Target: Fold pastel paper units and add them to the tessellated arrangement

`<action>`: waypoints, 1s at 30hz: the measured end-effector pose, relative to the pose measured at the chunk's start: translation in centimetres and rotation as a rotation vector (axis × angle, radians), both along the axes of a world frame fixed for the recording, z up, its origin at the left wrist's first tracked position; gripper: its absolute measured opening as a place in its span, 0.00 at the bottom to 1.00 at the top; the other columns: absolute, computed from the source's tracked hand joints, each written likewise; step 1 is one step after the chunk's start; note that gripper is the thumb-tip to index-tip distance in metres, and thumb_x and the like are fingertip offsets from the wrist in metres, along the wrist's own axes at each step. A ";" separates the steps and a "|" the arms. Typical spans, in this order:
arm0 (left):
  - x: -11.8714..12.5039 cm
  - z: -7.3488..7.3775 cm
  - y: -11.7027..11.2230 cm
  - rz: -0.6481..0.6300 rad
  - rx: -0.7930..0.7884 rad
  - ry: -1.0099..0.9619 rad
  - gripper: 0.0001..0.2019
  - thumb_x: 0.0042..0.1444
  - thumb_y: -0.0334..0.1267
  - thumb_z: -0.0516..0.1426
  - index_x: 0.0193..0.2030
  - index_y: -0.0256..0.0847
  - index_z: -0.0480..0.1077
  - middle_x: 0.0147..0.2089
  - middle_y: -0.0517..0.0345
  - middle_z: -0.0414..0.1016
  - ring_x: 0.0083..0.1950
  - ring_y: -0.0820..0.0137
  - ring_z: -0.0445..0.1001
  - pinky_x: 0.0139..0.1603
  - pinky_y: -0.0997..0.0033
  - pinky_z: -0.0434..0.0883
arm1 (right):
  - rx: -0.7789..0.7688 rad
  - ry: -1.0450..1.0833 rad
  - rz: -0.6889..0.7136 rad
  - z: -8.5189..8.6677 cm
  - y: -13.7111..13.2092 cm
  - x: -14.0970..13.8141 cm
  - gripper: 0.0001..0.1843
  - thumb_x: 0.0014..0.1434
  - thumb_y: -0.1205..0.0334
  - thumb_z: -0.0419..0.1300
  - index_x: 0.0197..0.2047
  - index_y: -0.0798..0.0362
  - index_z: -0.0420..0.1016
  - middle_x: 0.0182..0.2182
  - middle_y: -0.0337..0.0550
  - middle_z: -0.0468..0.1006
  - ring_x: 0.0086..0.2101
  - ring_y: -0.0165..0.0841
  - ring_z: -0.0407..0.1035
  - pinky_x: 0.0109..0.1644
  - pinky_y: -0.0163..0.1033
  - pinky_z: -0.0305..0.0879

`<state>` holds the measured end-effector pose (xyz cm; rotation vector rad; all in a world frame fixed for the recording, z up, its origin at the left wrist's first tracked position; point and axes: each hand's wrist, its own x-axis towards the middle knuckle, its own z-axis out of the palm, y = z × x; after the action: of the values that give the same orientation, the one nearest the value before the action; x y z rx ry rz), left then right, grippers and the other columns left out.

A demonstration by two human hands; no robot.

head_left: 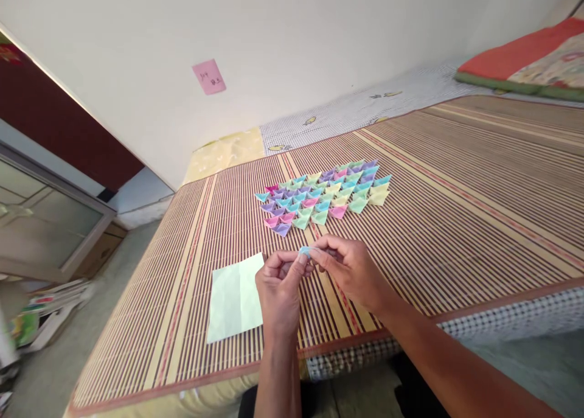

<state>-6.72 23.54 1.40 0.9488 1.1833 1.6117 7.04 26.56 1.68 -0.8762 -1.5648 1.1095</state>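
A small piece of light blue folded paper (305, 251) is pinched between my two hands above the striped mat. My left hand (281, 278) grips its left side, thumb on top. From the right, my right hand (344, 263) holds it with thumb and fingertips, which hide part of it. Beyond my hands, several folded paper pieces (310, 203) in purple, pink, green, yellow and blue lie in close rows. Beside my left hand a pale green paper sheet (235, 299) with a crease down its middle lies flat, its right edge partly covered by the hand.
The striped bamboo mat (456, 223) covers a bed set against a white wall. A pink note (209, 76) is stuck on that wall. Folded bedding (515, 56) lies at the far right. Papers (55, 311) are stacked on the floor at left.
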 end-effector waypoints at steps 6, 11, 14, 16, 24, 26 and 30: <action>0.5 0.0 -0.2 0.049 -0.011 0.078 0.10 0.52 0.41 0.70 0.31 0.37 0.77 0.27 0.58 0.80 0.28 0.75 0.76 0.31 0.78 0.73 | 0.119 -0.070 -0.049 0.0 -0.3 -0.3 0.12 0.69 0.63 0.56 0.35 0.54 0.78 0.27 0.38 0.77 0.28 0.30 0.70 0.32 0.34 0.65; 0.6 0.2 -0.3 0.070 0.016 0.089 0.10 0.52 0.41 0.70 0.30 0.37 0.77 0.27 0.58 0.80 0.29 0.73 0.77 0.32 0.76 0.75 | 0.073 -0.035 -0.019 -0.1 -0.2 -0.3 0.09 0.69 0.61 0.58 0.38 0.54 0.77 0.28 0.38 0.77 0.29 0.30 0.71 0.32 0.33 0.65; 0.5 0.0 -0.2 0.055 0.015 0.075 0.10 0.53 0.40 0.70 0.30 0.38 0.77 0.25 0.60 0.79 0.28 0.75 0.76 0.32 0.78 0.74 | 0.053 -0.030 -0.001 0.1 -0.1 -0.2 0.10 0.68 0.59 0.59 0.36 0.54 0.75 0.26 0.37 0.76 0.27 0.29 0.70 0.30 0.33 0.63; 0.5 -0.2 -0.2 0.042 0.020 0.059 0.09 0.54 0.39 0.69 0.30 0.38 0.77 0.25 0.61 0.78 0.28 0.76 0.75 0.32 0.79 0.73 | 0.103 -0.053 -0.013 0.2 -0.1 -0.1 0.12 0.69 0.60 0.58 0.33 0.53 0.74 0.25 0.36 0.75 0.27 0.29 0.69 0.31 0.33 0.62; 0.8 -0.5 -0.2 0.023 0.030 0.050 0.10 0.57 0.40 0.67 0.30 0.38 0.75 0.25 0.60 0.78 0.27 0.75 0.74 0.32 0.77 0.73 | 0.272 -0.167 -0.102 -0.2 0.0 0.0 0.14 0.71 0.63 0.55 0.31 0.52 0.69 0.24 0.34 0.72 0.25 0.28 0.65 0.31 0.34 0.58; 0.8 -0.4 -0.1 -0.008 0.026 0.046 0.10 0.58 0.40 0.67 0.31 0.38 0.74 0.25 0.60 0.78 0.26 0.75 0.75 0.31 0.77 0.72 | 0.270 -0.167 -0.097 -0.3 0.1 0.0 0.14 0.71 0.63 0.55 0.31 0.52 0.69 0.24 0.34 0.72 0.25 0.28 0.66 0.31 0.34 0.58; 0.3 0.1 0.0 -0.069 0.025 0.014 0.09 0.60 0.41 0.65 0.35 0.38 0.73 0.28 0.60 0.79 0.28 0.73 0.77 0.32 0.76 0.73 | 0.253 -0.159 -0.058 -0.5 0.3 0.1 0.14 0.72 0.63 0.52 0.33 0.51 0.70 0.25 0.35 0.72 0.26 0.29 0.66 0.31 0.34 0.59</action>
<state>-6.39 23.57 1.46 1.0079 1.1301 1.5704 7.19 26.82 1.20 -0.8478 -1.7549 0.7947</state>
